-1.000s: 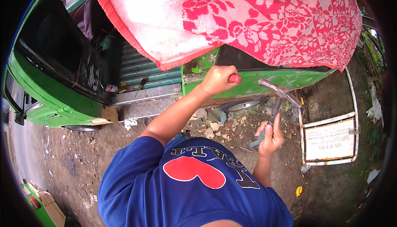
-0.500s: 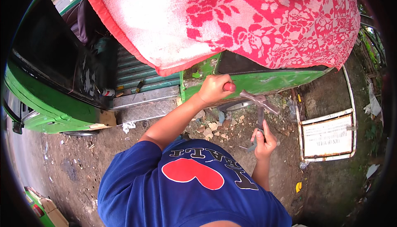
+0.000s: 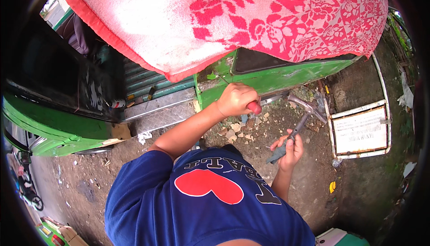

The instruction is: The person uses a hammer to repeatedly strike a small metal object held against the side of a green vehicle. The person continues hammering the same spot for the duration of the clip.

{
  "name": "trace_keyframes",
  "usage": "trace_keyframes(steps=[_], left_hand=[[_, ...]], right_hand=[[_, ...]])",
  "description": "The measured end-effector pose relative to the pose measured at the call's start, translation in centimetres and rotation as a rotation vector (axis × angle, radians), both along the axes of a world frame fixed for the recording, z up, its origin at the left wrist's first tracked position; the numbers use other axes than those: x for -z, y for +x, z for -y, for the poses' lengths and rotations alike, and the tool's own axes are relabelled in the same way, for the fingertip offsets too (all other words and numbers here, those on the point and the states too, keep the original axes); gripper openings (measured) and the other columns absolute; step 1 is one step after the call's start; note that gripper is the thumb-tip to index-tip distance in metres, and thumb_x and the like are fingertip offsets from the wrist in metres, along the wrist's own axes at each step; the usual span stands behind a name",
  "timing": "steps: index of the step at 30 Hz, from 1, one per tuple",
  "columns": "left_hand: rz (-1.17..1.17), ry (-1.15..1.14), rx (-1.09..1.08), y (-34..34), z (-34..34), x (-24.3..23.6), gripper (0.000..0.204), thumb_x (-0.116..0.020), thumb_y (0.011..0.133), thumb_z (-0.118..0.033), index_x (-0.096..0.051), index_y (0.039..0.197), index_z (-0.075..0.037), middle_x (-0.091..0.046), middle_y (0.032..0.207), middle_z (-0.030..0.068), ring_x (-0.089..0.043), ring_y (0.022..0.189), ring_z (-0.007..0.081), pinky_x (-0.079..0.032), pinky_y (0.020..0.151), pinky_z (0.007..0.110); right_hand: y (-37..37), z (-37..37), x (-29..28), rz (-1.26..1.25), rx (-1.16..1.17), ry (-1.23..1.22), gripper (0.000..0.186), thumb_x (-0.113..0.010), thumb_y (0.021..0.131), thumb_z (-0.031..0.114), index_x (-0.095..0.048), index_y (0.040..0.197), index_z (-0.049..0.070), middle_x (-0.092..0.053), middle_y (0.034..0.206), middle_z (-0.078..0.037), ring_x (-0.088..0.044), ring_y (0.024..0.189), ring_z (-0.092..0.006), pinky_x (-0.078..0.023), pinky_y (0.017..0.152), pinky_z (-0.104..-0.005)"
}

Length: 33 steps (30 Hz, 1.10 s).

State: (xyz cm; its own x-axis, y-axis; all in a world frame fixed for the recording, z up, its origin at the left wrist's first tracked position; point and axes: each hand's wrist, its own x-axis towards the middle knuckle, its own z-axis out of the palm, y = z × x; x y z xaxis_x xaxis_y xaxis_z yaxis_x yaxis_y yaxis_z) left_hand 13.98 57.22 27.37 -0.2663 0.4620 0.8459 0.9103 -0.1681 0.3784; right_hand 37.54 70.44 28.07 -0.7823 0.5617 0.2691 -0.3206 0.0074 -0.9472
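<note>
My left hand (image 3: 236, 100) is closed around a red-handled tool (image 3: 254, 108) with a thin metal shaft, slanting up to the scuffed green body panel (image 3: 273, 79) of a vehicle. Lower right, my right hand (image 3: 290, 153) grips a hammer (image 3: 301, 125) by its shaft, head raised to the right of the red handle, apart from it. A grey-blue piece (image 3: 277, 155), perhaps cloth or grip, hangs at that hand. Above both hands a pink floral towel-like blanket (image 3: 286, 17) drapes over the vehicle, partly covering a dark window.
An open doorway with a ribbed floor (image 3: 141, 84) and metal step (image 3: 159, 116) is left of my hands. Rubble (image 3: 237, 129) litters the ground below. A white framed sign (image 3: 358, 134) lies at right. A motorbike (image 3: 31, 192) and another green vehicle (image 3: 60, 237) show lower left.
My left hand has moved slightly down and right. The hammer swung left close to the red handle half a second ago and is now back to the right. A motorbike has appeared at left.
</note>
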Motion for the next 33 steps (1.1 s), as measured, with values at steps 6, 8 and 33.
trace_keyframes(steps=[6,8,33], left_hand=[[-0.001,-0.05,-0.001,0.1,-0.9,-0.5,0.016,-0.071,0.065,-0.007,-0.056,0.07,-0.011,-0.061,0.063,0.0044,-0.064,0.058,0.0252,-0.051,0.053,0.037],[-0.011,-0.096,-0.042,0.2,-1.1,-0.7,0.015,-0.071,0.066,-0.008,-0.056,0.07,-0.011,-0.061,0.063,0.0043,-0.064,0.059,0.0251,-0.051,0.054,0.037],[0.206,-0.544,-0.148,-1.7,-5.5,-2.3,0.02,-0.067,0.079,-0.027,-0.061,0.078,-0.008,-0.065,0.07,0.0159,-0.064,0.067,0.0378,-0.052,0.062,0.048]], right_hand=[[0.5,-2.4,-0.4,-0.003,-0.027,0.009,0.037,-0.055,0.098,0.018,-0.05,0.126,-0.006,-0.055,0.074,-0.01,-0.055,0.059,-0.0153,-0.05,0.053,-0.0299],[0.7,-3.1,-0.4,-0.008,-0.034,0.001,0.037,-0.055,0.098,0.017,-0.05,0.126,-0.006,-0.056,0.074,-0.009,-0.055,0.059,-0.0146,-0.049,0.052,-0.0289],[-0.4,-4.9,0.2,0.05,-0.047,0.113,0.05,-0.049,0.101,0.012,-0.035,0.149,0.006,-0.053,0.07,-0.005,-0.051,0.053,-0.0114,-0.047,0.048,-0.0254]])
